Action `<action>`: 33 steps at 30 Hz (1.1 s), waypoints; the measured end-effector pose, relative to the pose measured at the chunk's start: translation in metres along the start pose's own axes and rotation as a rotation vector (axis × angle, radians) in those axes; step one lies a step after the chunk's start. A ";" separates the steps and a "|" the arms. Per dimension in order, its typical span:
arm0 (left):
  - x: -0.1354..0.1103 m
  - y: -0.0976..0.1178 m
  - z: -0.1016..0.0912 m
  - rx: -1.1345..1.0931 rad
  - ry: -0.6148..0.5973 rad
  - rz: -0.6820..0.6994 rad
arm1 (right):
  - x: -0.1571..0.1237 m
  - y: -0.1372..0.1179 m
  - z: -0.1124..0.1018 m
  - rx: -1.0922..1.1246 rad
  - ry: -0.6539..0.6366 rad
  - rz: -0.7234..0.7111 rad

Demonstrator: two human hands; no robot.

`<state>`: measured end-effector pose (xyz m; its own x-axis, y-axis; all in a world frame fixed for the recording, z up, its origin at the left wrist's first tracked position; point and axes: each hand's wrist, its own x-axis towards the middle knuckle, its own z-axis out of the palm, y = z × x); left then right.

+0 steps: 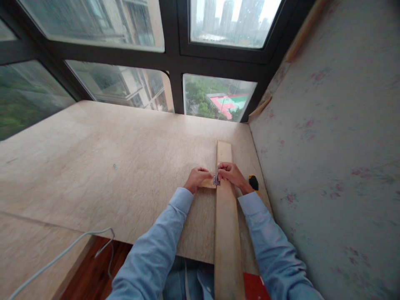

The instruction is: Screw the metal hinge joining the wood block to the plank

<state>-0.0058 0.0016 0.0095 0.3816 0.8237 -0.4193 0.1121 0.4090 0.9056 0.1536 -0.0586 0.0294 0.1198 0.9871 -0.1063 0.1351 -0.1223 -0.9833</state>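
A small metal hinge (216, 180) lies across the joint between a long wooden board (228, 237) and a short wooden piece (208, 183). From the left, my left hand (197, 178) rests over the short piece, its fingers closed at the hinge's left leaf. My right hand (231, 173) lies over the long board, with thumb and fingertips pinched at the upper right of the hinge. Whatever is between those right fingertips is too small to make out. The board runs lengthwise from the far part of the tabletop towards my body.
A black and yellow tool (253, 182) lies by the right wall, partly behind my right wrist. A tiny item (114, 166) sits on the tabletop (93, 146). A pale cable (62, 254) crosses the front left. Something red (254, 286) shows below the board.
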 end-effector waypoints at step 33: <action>0.003 -0.004 0.000 -0.099 -0.049 0.012 | 0.004 0.010 -0.013 -0.526 -0.110 -0.303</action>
<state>-0.0055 0.0024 0.0050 0.4267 0.8097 -0.4029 0.0175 0.4381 0.8988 0.1682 -0.0576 0.0207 -0.0984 0.9873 0.1245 0.6176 0.1587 -0.7703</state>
